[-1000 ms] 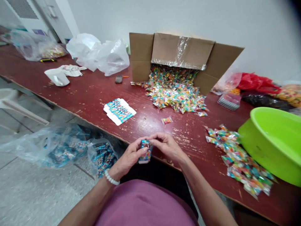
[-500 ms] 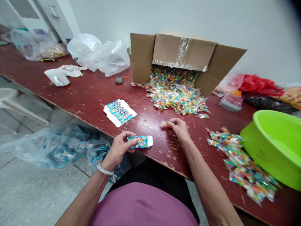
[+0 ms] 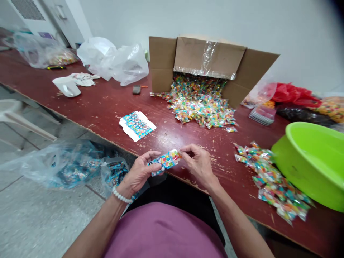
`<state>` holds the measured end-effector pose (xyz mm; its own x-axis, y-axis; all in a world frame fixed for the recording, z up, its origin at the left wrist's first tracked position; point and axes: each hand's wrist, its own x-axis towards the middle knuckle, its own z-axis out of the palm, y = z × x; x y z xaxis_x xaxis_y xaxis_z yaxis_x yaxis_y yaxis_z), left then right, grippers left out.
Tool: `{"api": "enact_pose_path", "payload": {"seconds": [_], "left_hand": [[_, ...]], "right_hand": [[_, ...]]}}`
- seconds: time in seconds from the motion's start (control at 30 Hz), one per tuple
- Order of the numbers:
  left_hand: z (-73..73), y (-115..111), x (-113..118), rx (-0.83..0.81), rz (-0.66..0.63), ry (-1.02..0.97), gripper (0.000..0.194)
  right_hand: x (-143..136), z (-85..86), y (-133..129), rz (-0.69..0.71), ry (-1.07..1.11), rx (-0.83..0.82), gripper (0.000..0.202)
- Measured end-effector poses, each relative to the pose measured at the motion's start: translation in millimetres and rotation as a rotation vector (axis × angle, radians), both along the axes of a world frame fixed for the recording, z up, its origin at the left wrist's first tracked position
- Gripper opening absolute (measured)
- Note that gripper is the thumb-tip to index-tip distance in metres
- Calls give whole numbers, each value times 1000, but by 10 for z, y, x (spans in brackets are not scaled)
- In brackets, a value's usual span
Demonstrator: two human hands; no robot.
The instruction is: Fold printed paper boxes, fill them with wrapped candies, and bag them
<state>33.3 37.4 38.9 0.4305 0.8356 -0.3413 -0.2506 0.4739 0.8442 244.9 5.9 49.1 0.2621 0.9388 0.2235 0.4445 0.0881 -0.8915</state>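
Observation:
My left hand is closed around a small blue printed carton, tilted with its end facing my right hand. Between my right thumb and fingers is a small clear packet of colourful candy, at the carton's end; how far it sits inside I cannot tell. Flat blue-and-white cartons lie on the table beyond my left hand. A heap of candy packets spills from a cardboard box farther back.
More candy packets lie on the red table beside a green basin. A white mug and plastic bags stand at the back left. Below the table edge hang or lie bags with blue packs.
My right hand has brought the candy packet left and down to the carton's end. The carton has tilted, its right end now raised.

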Motion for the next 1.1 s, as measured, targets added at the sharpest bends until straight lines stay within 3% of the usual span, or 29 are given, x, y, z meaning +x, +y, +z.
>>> {"api": "enact_pose_path", "payload": {"seconds": [0.17, 0.33, 0.43, 0.53, 0.67, 0.9, 1.0, 1.1], "left_hand": [[-25, -91, 40, -14, -362, -14, 49], [-29, -117, 73, 40, -482, 11, 48], [-8, -105, 67, 109, -480, 35, 44], [2, -101, 87, 154, -485, 55, 43], [-1, -137, 169, 167, -457, 100, 46], [12, -218, 237, -16, -248, -21, 44], [4, -234, 241, -62, -212, -10, 64], [4, -252, 257, 37, -216, 61, 58]], "right_hand": [[28, 118, -44, 141, -241, 142, 14], [61, 149, -70, 164, -531, 315, 24], [74, 144, -96, 146, -652, 382, 29], [35, 146, -134, 281, -649, 369, 27], [-42, 144, -163, 423, -304, 103, 15], [-83, -47, -150, 115, 123, 15, 21], [-129, -106, -179, 146, 203, -144, 32], [-211, -69, -227, 162, 63, -81, 29]]}}
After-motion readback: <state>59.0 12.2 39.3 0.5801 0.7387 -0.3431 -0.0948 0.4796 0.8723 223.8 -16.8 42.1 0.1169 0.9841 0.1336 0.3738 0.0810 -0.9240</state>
